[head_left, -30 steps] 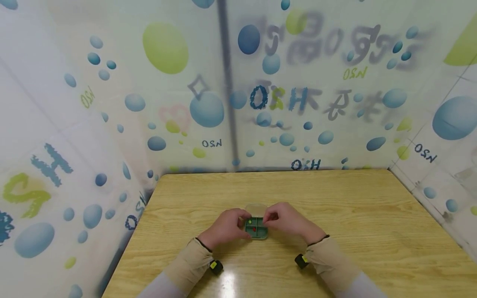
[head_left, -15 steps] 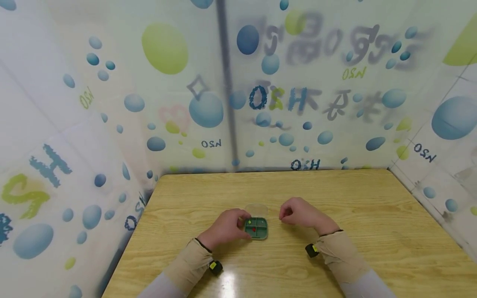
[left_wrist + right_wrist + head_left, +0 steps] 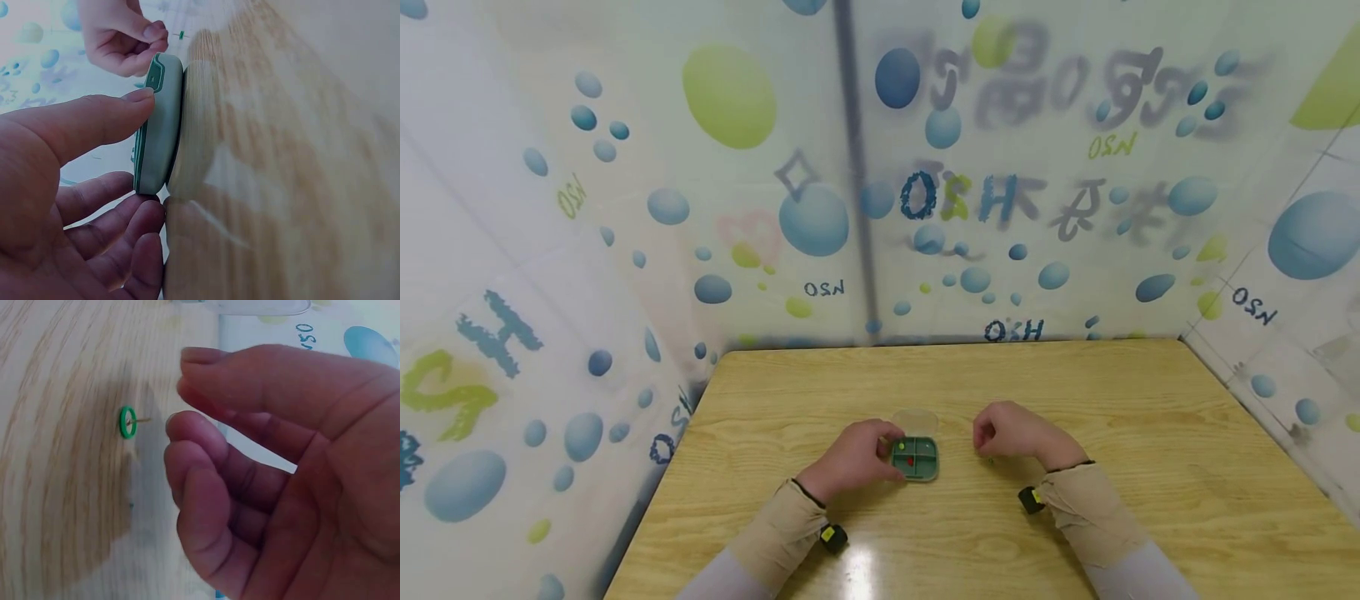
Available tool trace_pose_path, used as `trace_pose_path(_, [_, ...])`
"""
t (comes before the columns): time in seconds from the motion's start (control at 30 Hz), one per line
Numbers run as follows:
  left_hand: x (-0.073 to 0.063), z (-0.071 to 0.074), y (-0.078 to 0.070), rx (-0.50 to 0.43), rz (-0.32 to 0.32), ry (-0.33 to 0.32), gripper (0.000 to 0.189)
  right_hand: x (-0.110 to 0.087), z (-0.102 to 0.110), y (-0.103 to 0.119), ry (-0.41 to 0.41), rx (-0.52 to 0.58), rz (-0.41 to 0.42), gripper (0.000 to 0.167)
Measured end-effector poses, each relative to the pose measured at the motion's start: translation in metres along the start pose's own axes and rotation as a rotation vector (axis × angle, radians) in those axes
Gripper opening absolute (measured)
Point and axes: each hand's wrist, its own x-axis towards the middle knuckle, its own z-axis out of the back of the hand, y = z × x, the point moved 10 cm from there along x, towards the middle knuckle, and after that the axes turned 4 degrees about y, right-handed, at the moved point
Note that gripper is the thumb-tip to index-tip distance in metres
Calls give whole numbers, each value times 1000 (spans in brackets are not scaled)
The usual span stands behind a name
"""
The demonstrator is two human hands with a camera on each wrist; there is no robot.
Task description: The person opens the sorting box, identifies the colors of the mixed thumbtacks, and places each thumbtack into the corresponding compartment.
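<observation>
A small green pill box (image 3: 916, 471) with several compartments sits on the table, its clear lid (image 3: 916, 422) swung back. A yellow-green piece (image 3: 902, 446) lies in its far left compartment and a red piece (image 3: 911, 461) near the middle. My left hand (image 3: 853, 458) holds the box by its left side, thumb on the near edge (image 3: 161, 119) and fingers at the far edge. To the right, my right hand (image 3: 1017, 433) hovers with bent fingers, thumb and fingertips apart. Just beside those fingertips a green thumbtack (image 3: 128, 422) stands point up on the table.
The wooden table (image 3: 820, 383) runs back to a wall curtain (image 3: 760, 208) printed with blue and green dots. Small black wrist cameras (image 3: 833, 537) hang at both cuffs.
My right hand has moved right from above the box to beside the thumbtack. The left hand keeps its hold on the pill box.
</observation>
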Motion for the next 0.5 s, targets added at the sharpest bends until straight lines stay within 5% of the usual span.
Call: trace_pose_path(0.5, [-2, 0, -1, -10, 1, 4, 61, 0, -9, -10, 22, -10, -127, 22])
